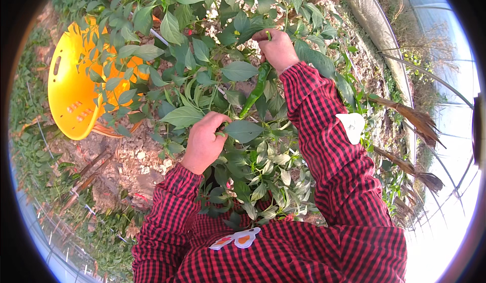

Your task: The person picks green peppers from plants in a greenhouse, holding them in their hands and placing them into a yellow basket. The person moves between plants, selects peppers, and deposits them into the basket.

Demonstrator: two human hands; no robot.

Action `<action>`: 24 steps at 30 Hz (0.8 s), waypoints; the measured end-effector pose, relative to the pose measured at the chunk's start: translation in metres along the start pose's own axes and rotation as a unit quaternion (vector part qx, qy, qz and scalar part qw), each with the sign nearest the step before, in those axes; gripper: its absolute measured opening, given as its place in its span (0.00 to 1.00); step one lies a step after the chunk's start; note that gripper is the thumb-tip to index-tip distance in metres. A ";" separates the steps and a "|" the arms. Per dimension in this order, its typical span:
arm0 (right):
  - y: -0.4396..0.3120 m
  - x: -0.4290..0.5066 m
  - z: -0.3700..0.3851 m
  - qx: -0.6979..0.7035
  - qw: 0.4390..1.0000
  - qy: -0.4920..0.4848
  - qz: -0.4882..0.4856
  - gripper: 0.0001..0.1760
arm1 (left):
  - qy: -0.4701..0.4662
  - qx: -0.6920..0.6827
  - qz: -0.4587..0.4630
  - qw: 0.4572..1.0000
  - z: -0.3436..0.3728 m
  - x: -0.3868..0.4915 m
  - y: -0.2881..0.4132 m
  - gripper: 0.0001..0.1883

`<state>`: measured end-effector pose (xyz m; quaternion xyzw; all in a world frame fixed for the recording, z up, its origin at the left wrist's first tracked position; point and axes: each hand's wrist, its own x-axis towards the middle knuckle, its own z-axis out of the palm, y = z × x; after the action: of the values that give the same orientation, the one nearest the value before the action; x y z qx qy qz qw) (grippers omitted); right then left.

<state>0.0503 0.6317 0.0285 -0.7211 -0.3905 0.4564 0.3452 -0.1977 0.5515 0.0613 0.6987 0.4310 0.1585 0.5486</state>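
My right hand [279, 49] is closed around the stem end of a long green chili pepper [256, 89], which hangs down and to the left from my fingers among the leaves. A bit of green stem pokes up between thumb and fingers. Lower and to the left, my left hand [205, 140] has thumb and forefinger pinched together on a small green stem [220, 134], beside a broad pepper leaf [243, 131]. Whether that stem bears a pepper is hidden. Leafy pepper plants [239, 70] surround both hands.
A yellow plastic basket [72, 93] with slotted holes stands at the left behind foliage. White string [159, 37] runs through the plants. Dry brown leaves [414, 118] and a thin metal hoop [429, 68] are at the right, near plastic sheeting. Stony soil [140, 161] shows at lower left.
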 end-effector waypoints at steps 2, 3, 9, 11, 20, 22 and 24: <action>0.005 0.018 0.004 -0.251 0.964 0.049 -0.068 0.14 | 0.007 -0.011 0.002 1.000 0.000 -0.002 -0.003 0.12; 0.008 0.023 0.006 -0.356 0.929 0.060 -0.078 0.14 | 0.009 -0.003 0.004 1.000 0.000 -0.003 -0.005 0.12; 0.041 0.031 0.022 -0.821 0.433 -0.358 -0.100 0.19 | -0.009 -0.031 0.008 0.999 -0.004 -0.007 -0.011 0.14; 0.059 0.029 0.017 -0.822 0.417 -0.381 -0.072 0.19 | -0.011 -0.026 0.012 1.000 -0.005 -0.009 -0.012 0.14; 0.078 0.014 0.009 -0.601 0.786 -0.120 0.080 0.19 | -0.007 -0.020 0.043 0.999 -0.001 -0.009 -0.016 0.16; 0.065 0.004 0.013 -0.556 0.826 -0.046 0.083 0.20 | -0.005 -0.018 0.049 0.999 0.000 -0.008 -0.017 0.16; 0.052 -0.001 0.016 -0.531 0.843 0.006 0.084 0.22 | -0.007 -0.019 0.048 0.999 0.001 -0.008 -0.016 0.16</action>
<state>0.0478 0.6092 -0.0214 -0.8267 -0.5090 0.2028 -0.1277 -0.2084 0.5455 0.0481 0.7092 0.3894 0.1881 0.5568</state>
